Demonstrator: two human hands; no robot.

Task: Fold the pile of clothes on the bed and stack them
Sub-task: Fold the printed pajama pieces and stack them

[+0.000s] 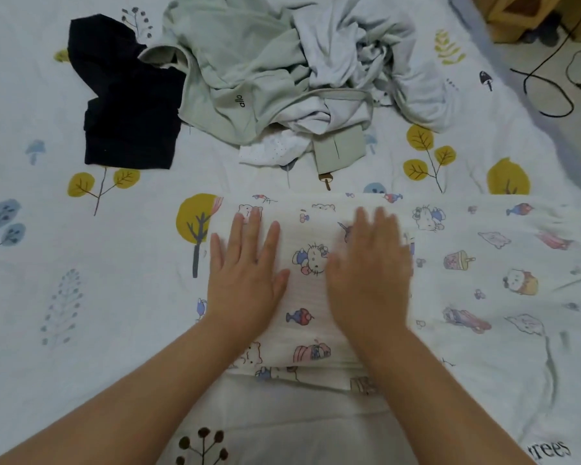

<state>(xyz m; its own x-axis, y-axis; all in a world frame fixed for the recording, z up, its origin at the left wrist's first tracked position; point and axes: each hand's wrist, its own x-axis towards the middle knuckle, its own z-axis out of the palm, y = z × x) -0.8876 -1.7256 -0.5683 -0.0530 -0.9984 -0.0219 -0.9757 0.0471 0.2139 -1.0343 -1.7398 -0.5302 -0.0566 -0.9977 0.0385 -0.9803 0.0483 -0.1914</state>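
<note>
A white cloth printed with cartoon figures [311, 290] lies partly folded on the bed in front of me and spreads out to the right. My left hand [245, 266] rests flat on its left part, fingers apart. My right hand [369, 266] lies flat on the cloth's middle and looks blurred. Neither hand grips anything. Beyond the cloth sits an unfolded pile: a pale green garment [235, 62], a light grey-white garment [359, 45] and a small white dotted piece [272, 149]. A black garment [125, 105] lies crumpled at the pile's left.
The bed sheet [64, 263] is white with printed trees and leaves. At the top right the bed ends at a floor with black cables [547, 85] and a wooden piece of furniture [517, 15].
</note>
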